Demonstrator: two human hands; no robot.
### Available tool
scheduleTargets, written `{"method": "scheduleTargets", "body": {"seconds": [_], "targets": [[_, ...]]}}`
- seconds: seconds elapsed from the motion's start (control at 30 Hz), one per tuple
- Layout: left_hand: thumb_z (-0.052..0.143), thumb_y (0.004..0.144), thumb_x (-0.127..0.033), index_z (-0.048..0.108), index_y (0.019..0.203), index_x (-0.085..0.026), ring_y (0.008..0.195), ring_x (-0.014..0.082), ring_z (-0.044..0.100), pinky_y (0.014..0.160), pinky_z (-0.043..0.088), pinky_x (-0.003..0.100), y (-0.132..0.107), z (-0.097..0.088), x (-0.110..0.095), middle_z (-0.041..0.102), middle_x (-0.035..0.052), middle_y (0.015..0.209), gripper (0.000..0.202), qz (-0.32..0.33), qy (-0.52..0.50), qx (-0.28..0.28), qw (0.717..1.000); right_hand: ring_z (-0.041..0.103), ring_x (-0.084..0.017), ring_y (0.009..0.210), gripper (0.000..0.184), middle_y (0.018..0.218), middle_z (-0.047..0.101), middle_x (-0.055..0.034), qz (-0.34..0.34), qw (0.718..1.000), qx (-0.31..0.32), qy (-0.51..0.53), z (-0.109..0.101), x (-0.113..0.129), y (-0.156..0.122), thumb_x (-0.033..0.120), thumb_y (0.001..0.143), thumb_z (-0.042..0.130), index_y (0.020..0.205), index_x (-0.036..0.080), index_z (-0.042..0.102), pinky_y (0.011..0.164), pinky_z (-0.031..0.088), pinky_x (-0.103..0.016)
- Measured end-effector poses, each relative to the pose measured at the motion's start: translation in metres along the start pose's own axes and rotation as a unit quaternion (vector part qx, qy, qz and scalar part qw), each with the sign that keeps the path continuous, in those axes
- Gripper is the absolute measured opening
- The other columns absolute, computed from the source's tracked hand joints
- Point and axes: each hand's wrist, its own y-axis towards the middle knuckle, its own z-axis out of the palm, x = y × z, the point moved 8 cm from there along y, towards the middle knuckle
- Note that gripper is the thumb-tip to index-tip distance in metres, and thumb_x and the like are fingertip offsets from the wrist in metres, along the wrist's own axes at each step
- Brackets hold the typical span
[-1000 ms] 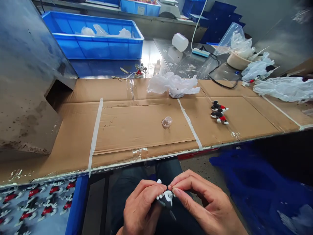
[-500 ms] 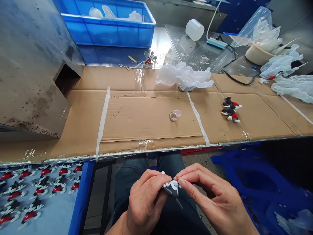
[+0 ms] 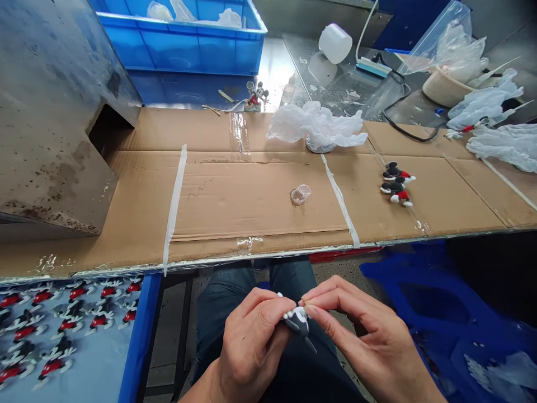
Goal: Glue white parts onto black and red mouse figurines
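Note:
Over my lap, below the table edge, a small black-and-white mouse figurine [image 3: 297,319] is gripped between the thumb and fingers of my left hand [image 3: 254,338]. Its dark head points down and toward me, and most of its body is hidden by that hand. My right hand [image 3: 361,330] is closed in a pinch, thumb and index fingertip pressed together at the figurine's right side. Which small part lies between those fingertips is covered.
Cardboard [image 3: 251,201] covers the table, carrying a small clear cup [image 3: 301,194], a crumpled white bag [image 3: 316,127] and two mouse figurines [image 3: 396,184]. A metal box [image 3: 54,123] stands left, a blue crate [image 3: 180,47] behind. Several figurines fill a blue-edged tray [image 3: 96,364] lower left.
My right fingertips have shifted slightly left, closer against the figurine, whose head has tilted a little. The view has shifted slightly; the things on the table lie as before.

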Motion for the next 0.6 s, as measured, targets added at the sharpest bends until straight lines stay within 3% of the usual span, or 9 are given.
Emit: {"method": "scheduleTargets", "body": {"seconds": [0.33, 0.6], "targets": [[0.068, 0.084, 0.003, 0.065, 0.110, -0.006, 0.073, 0.0165, 0.064, 0.063, 0.059, 0.026, -0.009, 0.005, 0.000, 0.073, 0.0100, 0.082, 0.028, -0.012, -0.008, -0.007, 1.000, 0.065, -0.013, 0.078, 0.019, 0.083, 0.067, 0.0017, 0.018, 0.999, 0.007, 0.030, 0.009, -0.010, -0.003, 0.012, 0.097, 0.060, 0.084, 0.022, 0.069, 0.073, 0.050, -0.022], [0.070, 0.085, 0.000, 0.065, 0.108, -0.011, 0.072, 0.0160, 0.066, 0.064, 0.058, 0.026, -0.005, 0.003, 0.007, 0.075, 0.0080, 0.085, 0.026, -0.030, -0.015, 0.004, 0.999, 0.071, -0.016, 0.086, 0.027, 0.091, 0.075, -0.0021, 0.080, 0.995, -0.015, 0.064, -0.002, -0.017, -0.001, 0.023, 0.103, 0.054, 0.090, 0.022, 0.078, 0.078, 0.054, -0.021]]}}
